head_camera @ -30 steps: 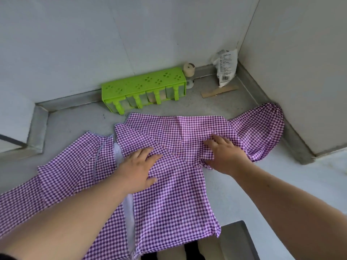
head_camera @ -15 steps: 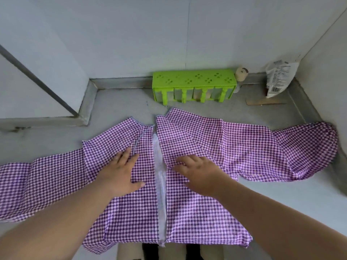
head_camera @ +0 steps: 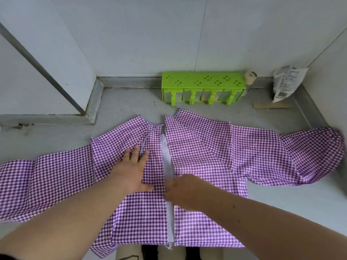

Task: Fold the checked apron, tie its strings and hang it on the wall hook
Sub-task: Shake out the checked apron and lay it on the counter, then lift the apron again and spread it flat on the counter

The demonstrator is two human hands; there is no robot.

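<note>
The purple-and-white checked apron (head_camera: 202, 152) lies spread flat on the grey counter (head_camera: 127, 102), sleeves stretched out to the left and right. A pale strip (head_camera: 167, 162) runs down its middle between two flaps. My left hand (head_camera: 133, 169) presses flat on the left flap with straight fingers, beside a thin string (head_camera: 148, 136). My right hand (head_camera: 183, 190) rests on the middle strip, blurred by motion; its fingers are hard to make out. No wall hook is in view.
A green plastic rack (head_camera: 202, 87) stands against the back wall. Beside it are a small beige roll (head_camera: 250, 76), a white printed bag (head_camera: 287, 82) in the right corner and a cardboard strip (head_camera: 272, 105). A wall corner with a dark bar (head_camera: 43, 70) juts in at left.
The view has swung left and the apron sits more centred. My right hand slid from the right flap down to the middle strip. My left hand moved left onto the left flap.
</note>
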